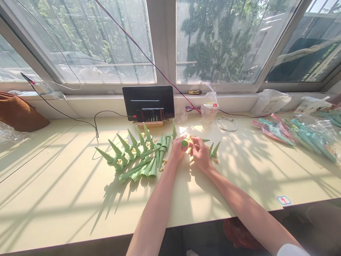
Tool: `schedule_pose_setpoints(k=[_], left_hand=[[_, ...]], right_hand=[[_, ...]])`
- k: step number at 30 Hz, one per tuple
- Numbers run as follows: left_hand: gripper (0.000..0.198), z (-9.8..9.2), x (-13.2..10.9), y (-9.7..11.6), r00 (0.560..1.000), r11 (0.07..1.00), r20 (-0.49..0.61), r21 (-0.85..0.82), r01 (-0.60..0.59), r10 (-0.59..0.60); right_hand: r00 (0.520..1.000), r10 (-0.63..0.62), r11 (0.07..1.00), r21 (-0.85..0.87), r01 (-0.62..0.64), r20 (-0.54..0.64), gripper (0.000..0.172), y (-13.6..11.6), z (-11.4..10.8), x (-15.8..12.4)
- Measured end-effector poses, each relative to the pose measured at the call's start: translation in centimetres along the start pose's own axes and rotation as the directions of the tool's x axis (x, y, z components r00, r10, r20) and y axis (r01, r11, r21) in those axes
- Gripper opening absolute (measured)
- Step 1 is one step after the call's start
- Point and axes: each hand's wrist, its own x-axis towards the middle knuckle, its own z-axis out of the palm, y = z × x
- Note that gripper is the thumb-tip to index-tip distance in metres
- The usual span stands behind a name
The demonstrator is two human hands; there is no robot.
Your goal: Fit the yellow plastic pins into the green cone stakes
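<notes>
Your left hand (pixel 178 150) pinches the green plastic cone (pixel 184 143), tip pointing away from you, while your right hand (pixel 200 153) curls just right of it, its grip hidden.

The green cones (pixel 133 156) are crowding the table (pixel 239 177) just left of your left hand (pixel 178 150). Two more cones (pixel 214 149) are standing near your right hand (pixel 200 153). The front is lying open.

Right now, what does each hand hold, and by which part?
The left hand grips a green plastic cone around its wide open end. The right hand curls beside that end; whether it holds anything cannot be told.
</notes>
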Motion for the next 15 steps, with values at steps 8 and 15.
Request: schedule_pose_setpoints(k=[8, 15], left_hand=[[0.029, -0.19, -0.07, 0.24, 1.0, 0.999, 0.01, -0.022, 0.025, -0.025], [0.026, -0.35, 0.03, 0.03, 1.0, 1.0, 0.011, -0.017, 0.002, -0.002]], right_hand=[[0.997, 0.013, 1.0, -0.007, -0.012, 0.071, 0.023, 0.04, -0.3, 0.04], [0.994, 0.016, 1.0, -0.025, -0.014, 0.106, 0.024, -0.23, -0.51, 0.07]])
